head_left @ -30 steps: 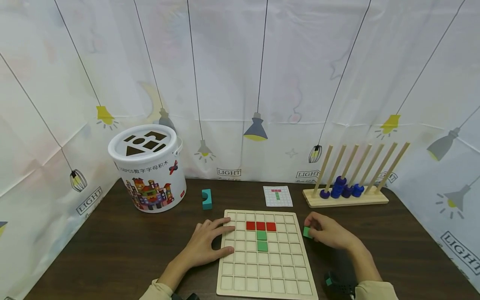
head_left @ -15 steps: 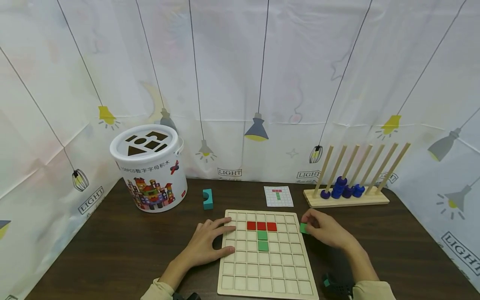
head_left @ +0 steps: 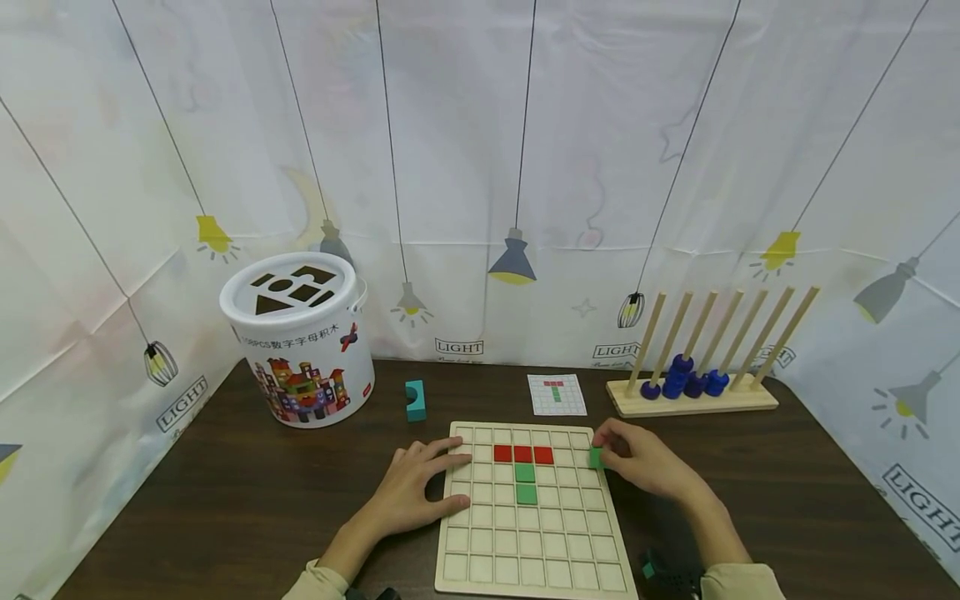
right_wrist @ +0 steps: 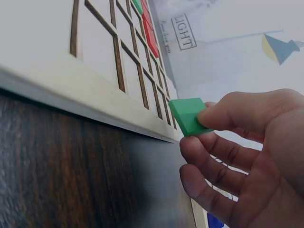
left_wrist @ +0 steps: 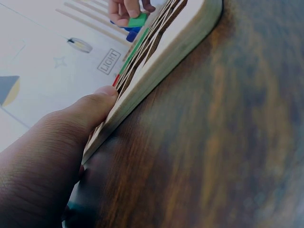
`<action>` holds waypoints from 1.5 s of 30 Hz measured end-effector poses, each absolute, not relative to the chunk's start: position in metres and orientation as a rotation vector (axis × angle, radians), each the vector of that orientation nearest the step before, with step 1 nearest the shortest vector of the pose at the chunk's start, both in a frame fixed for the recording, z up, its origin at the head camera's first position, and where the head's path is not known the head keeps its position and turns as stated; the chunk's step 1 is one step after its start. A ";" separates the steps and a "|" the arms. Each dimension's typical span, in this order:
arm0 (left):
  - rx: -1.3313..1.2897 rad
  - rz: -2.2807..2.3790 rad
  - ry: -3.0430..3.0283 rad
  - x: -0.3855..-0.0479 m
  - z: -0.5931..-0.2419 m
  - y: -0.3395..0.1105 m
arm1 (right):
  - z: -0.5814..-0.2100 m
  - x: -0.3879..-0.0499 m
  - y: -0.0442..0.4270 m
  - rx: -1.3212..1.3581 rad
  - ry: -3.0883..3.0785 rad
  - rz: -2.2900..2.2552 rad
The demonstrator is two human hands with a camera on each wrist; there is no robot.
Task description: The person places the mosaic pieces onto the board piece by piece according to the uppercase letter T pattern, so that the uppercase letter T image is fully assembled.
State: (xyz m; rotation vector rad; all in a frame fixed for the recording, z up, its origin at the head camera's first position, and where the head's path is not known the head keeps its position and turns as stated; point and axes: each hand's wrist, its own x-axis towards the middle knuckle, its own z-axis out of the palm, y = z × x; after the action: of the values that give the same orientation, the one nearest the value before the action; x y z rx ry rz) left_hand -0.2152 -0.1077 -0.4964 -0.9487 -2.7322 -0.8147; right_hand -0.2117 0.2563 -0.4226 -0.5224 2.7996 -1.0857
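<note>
A pale wooden grid board [head_left: 536, 542] lies on the dark table, with three red square tiles [head_left: 523, 454] in a row and two green square tiles [head_left: 526, 493] in a column below the middle one. My left hand [head_left: 408, 490] rests on the board's left edge with fingers spread and thumb touching the rim. Between thumb and fingers, my right hand [head_left: 647, 458] pinches another green square tile [right_wrist: 189, 114] above the board's right edge. In the left wrist view that held tile [left_wrist: 137, 20] shows beyond the board.
Behind the board lies a small card [head_left: 557, 394] printed with a red and green T. A teal arch block [head_left: 415, 401] and a white block bucket [head_left: 300, 342] stand back left. At back right is a peg rack [head_left: 693, 404] with blue beads.
My right hand has moved left with the green tile, from beside the board to over its right edge. The left hand has stayed in place.
</note>
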 end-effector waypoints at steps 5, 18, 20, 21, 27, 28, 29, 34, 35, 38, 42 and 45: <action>-0.951 -0.815 -2.737 -0.215 -0.497 -0.108 | -0.424 -0.212 0.255 -0.566 2.773 -1.091; -0.948 -0.833 -2.733 -0.215 -0.497 -0.108 | -0.429 -0.212 0.244 -0.683 2.705 -1.081; -0.945 -0.832 -2.736 -0.215 -0.497 -0.108 | -0.430 -0.212 0.242 -0.684 2.687 -1.079; -0.944 -0.832 -2.737 -0.215 -0.497 -0.108 | -0.431 -0.212 0.241 -0.688 2.675 -1.083; -0.949 -0.829 -2.732 -0.215 -0.497 -0.108 | -0.433 -0.213 0.237 -0.693 2.627 -1.090; -0.950 -0.828 -2.731 -0.215 -0.497 -0.108 | -0.433 -0.213 0.236 -0.693 2.625 -1.085; -0.951 -0.828 -2.730 -0.215 -0.496 -0.108 | -0.433 -0.213 0.236 -0.695 2.621 -1.083; -0.948 -0.835 -2.737 -0.215 -0.496 -0.108 | -0.433 -0.212 0.232 -0.727 2.603 -1.083; -0.948 -0.835 -2.738 -0.215 -0.496 -0.108 | -0.433 -0.211 0.232 -0.735 2.600 -1.085; -0.947 -0.835 -2.738 -0.214 -0.496 -0.108 | -0.434 -0.211 0.229 -0.756 2.589 -1.084; -0.950 -0.839 -2.734 -0.214 -0.496 -0.108 | -0.433 -0.211 0.227 -0.768 2.596 -1.072; -0.954 -0.841 -2.730 -0.214 -0.496 -0.108 | -0.433 -0.210 0.224 -0.764 2.597 -1.064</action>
State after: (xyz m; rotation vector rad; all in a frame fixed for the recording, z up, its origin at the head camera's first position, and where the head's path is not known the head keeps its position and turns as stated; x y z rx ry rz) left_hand -0.2143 -0.1081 -0.4962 -0.9537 -2.7304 -0.8412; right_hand -0.2103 0.2242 -0.4329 -0.7642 2.5968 -1.0644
